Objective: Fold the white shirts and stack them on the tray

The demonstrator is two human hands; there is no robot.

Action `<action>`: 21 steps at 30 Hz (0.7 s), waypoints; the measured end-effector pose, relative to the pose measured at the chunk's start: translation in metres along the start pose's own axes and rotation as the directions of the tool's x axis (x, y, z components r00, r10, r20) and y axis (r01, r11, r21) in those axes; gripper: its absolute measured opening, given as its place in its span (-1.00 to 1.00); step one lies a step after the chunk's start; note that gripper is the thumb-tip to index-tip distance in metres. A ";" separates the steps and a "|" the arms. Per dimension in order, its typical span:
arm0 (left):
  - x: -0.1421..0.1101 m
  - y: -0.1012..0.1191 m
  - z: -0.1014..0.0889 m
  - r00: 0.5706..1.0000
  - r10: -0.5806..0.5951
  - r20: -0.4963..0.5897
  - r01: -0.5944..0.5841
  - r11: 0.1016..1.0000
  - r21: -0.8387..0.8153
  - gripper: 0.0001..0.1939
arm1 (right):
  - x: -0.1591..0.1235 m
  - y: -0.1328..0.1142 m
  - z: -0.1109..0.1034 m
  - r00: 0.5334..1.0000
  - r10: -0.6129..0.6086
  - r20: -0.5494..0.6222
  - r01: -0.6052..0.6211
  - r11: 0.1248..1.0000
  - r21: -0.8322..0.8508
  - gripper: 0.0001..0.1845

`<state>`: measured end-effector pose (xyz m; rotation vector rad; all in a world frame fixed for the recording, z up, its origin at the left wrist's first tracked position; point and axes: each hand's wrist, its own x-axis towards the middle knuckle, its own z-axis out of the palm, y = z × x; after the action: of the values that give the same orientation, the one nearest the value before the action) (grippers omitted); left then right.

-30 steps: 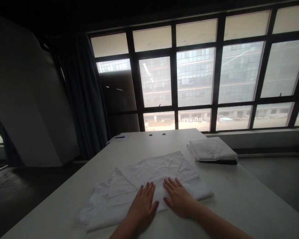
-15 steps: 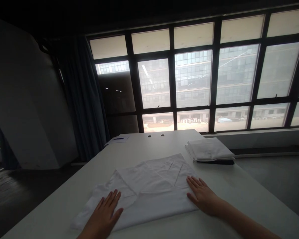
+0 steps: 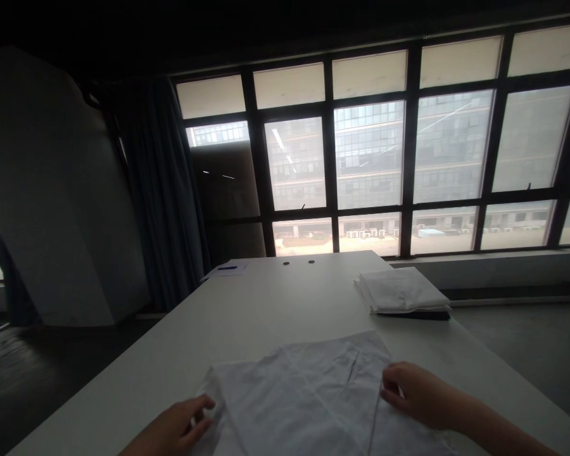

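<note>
A white garment (image 3: 308,392) lies partly folded on the white table (image 3: 266,304), close to the near edge. My left hand (image 3: 178,425) pinches the garment's left edge, fingers closed on the cloth. My right hand (image 3: 415,392) grips its right edge, fingers curled on the fabric. The lower part of the garment runs out of the picture.
A stack of folded white cloths (image 3: 401,291) on something dark sits at the table's right edge. A sheet of paper with a blue pen (image 3: 228,268) lies at the far left corner. Two small holes (image 3: 298,261) mark the far end. Large windows and a dark curtain (image 3: 166,190) stand behind.
My hands slid apart from the middle of the garment to its left and right edges, then closed on the cloth. The garment now lies nearer to me.
</note>
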<state>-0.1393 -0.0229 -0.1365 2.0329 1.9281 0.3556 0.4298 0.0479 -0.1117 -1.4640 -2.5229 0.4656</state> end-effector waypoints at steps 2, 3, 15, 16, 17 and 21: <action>0.025 0.003 -0.006 0.997 0.024 -0.067 -0.026 0.999 -0.034 -0.56 | 0.026 0.011 0.005 0.997 -0.022 -0.077 0.023 1.000 0.009 -0.71; 0.039 0.002 -0.008 0.994 0.032 -0.104 -0.037 0.998 -0.051 -0.54 | 0.041 0.018 0.009 0.994 -0.014 -0.110 0.016 1.000 0.019 -0.72; 0.113 -0.015 -0.021 0.997 -0.042 0.069 0.048 0.995 -0.086 -0.58 | 0.143 0.079 0.033 0.974 0.189 -0.128 -0.178 0.979 0.096 -0.73; 0.116 -0.015 -0.022 0.995 -0.049 0.085 0.056 0.995 -0.086 -0.60 | 0.146 0.080 0.033 0.972 0.195 -0.132 -0.183 0.979 0.094 -0.78; 0.119 -0.015 -0.022 0.994 -0.056 0.093 0.064 0.994 -0.086 -0.63 | 0.149 0.080 0.032 0.969 0.202 -0.142 -0.190 0.977 0.092 -0.83; 0.130 -0.010 -0.024 0.999 -0.045 0.026 0.047 0.995 -0.085 -0.68 | 0.156 0.077 0.022 0.931 0.260 -0.254 -0.241 0.965 0.105 -0.85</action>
<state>-0.1497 0.1089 -0.1230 1.9268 1.9085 0.3944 0.4078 0.2156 -0.1589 -1.7034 -2.1030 0.3644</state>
